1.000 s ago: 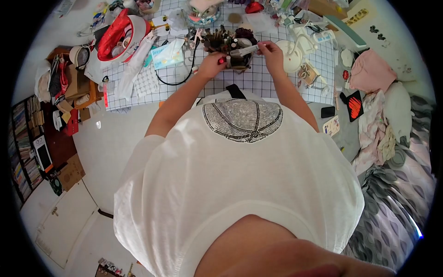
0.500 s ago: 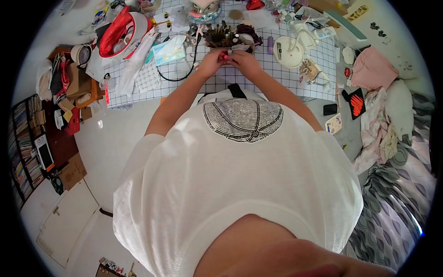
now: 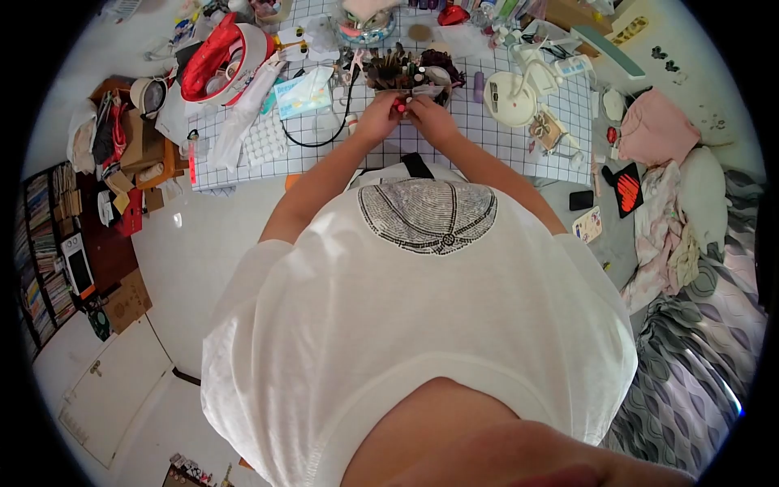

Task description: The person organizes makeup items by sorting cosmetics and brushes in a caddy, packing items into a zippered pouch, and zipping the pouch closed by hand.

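Near the front of the gridded tabletop, my left hand (image 3: 379,119) is closed around a small red object (image 3: 399,105), too small to identify exactly. My right hand (image 3: 432,122) sits just beside it, fingers drawn together near a small pale piece; whatever they pinch is mostly hidden. Directly beyond both hands stands an organizer holding makeup brushes (image 3: 391,71) and several small tubes. A dark scrunchie-like bundle (image 3: 445,61) lies at its right end.
A black cable (image 3: 312,145) loops left of my hands, by a tissue pack (image 3: 304,96). A red and white bag-like container (image 3: 229,65) stands farther left. On the right are a purple tube (image 3: 479,87) and a white lamp (image 3: 511,99). The gridded table's front edge (image 3: 324,171) is near my body.
The whole view has shifted slightly, with the table lower in it. Both hands have moved a little toward me and stay close together around the red object.
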Demonstrator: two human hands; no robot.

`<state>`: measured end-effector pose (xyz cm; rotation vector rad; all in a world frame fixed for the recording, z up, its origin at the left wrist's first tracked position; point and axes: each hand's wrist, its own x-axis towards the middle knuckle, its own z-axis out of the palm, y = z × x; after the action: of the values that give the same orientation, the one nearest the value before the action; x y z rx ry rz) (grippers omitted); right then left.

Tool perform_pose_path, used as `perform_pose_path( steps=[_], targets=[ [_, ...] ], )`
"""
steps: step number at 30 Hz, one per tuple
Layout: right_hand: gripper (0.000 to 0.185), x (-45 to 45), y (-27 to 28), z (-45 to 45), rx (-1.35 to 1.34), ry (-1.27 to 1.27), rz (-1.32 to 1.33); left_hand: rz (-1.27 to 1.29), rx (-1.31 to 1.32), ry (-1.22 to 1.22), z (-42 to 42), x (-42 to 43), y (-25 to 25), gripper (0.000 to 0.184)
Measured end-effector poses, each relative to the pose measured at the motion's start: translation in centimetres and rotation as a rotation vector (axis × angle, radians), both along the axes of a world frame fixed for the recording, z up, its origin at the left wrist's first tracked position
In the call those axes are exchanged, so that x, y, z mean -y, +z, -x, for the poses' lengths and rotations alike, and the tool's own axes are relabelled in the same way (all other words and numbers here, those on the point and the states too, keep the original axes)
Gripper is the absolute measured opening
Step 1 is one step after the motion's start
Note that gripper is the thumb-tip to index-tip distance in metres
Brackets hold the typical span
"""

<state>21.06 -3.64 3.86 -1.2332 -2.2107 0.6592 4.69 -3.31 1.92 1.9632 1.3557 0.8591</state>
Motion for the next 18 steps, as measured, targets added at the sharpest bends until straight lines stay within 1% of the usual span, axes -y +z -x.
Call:
perform_pose_path(
  steps=[1, 4, 8, 10, 13, 14, 17, 18],
  targets=[
    [0.015, 0.0, 0.2, -0.1, -0.028, 0.005, -0.009, 0.004, -0.005, 0.000, 0.0, 0.1, 0.1, 0.038],
    [0.017, -0.8, -0.4, -0.7, -0.166, -0.036, -0.153, 0.027, -0.013, -0.010, -0.1, 0.2, 1.1, 0.038],
    [0.022, -0.9, 0.5, -3.7, -0.207, -0.329, -0.022, 0.127, 0.070, 0.016, 0.2, 0.3, 1.2, 0.033],
    [0.023, -1.6, 0.3, -5.5, -0.240, -0.488, 0.059, 0.078, 0.079, 0.019, 0.6, 0.3, 0.7, 0.028],
    [0.026, -3.8, -3.9, -8.7, 0.079, -0.588, 0.024, 0.073, 0.041, 0.047, 1.0, 0.2, 0.8, 0.022],
    [0.028, -4.3, -4.6, -9.3, 0.127, -0.573, 0.040, 0.082, 0.019, 0.061, 1.1, 0.2, 0.9, 0.021],
    [0.036, -4.7, -5.5, -9.8, 0.240, -0.535, 0.079, 0.059, 0.130, 0.188, 1.3, 0.3, 0.2, 0.016],
    [0.039, -4.9, -4.9, -9.6, 0.256, -0.529, 0.080, 0.070, 0.097, 0.184, 1.5, 0.3, 0.1, 0.017]
  ],
)
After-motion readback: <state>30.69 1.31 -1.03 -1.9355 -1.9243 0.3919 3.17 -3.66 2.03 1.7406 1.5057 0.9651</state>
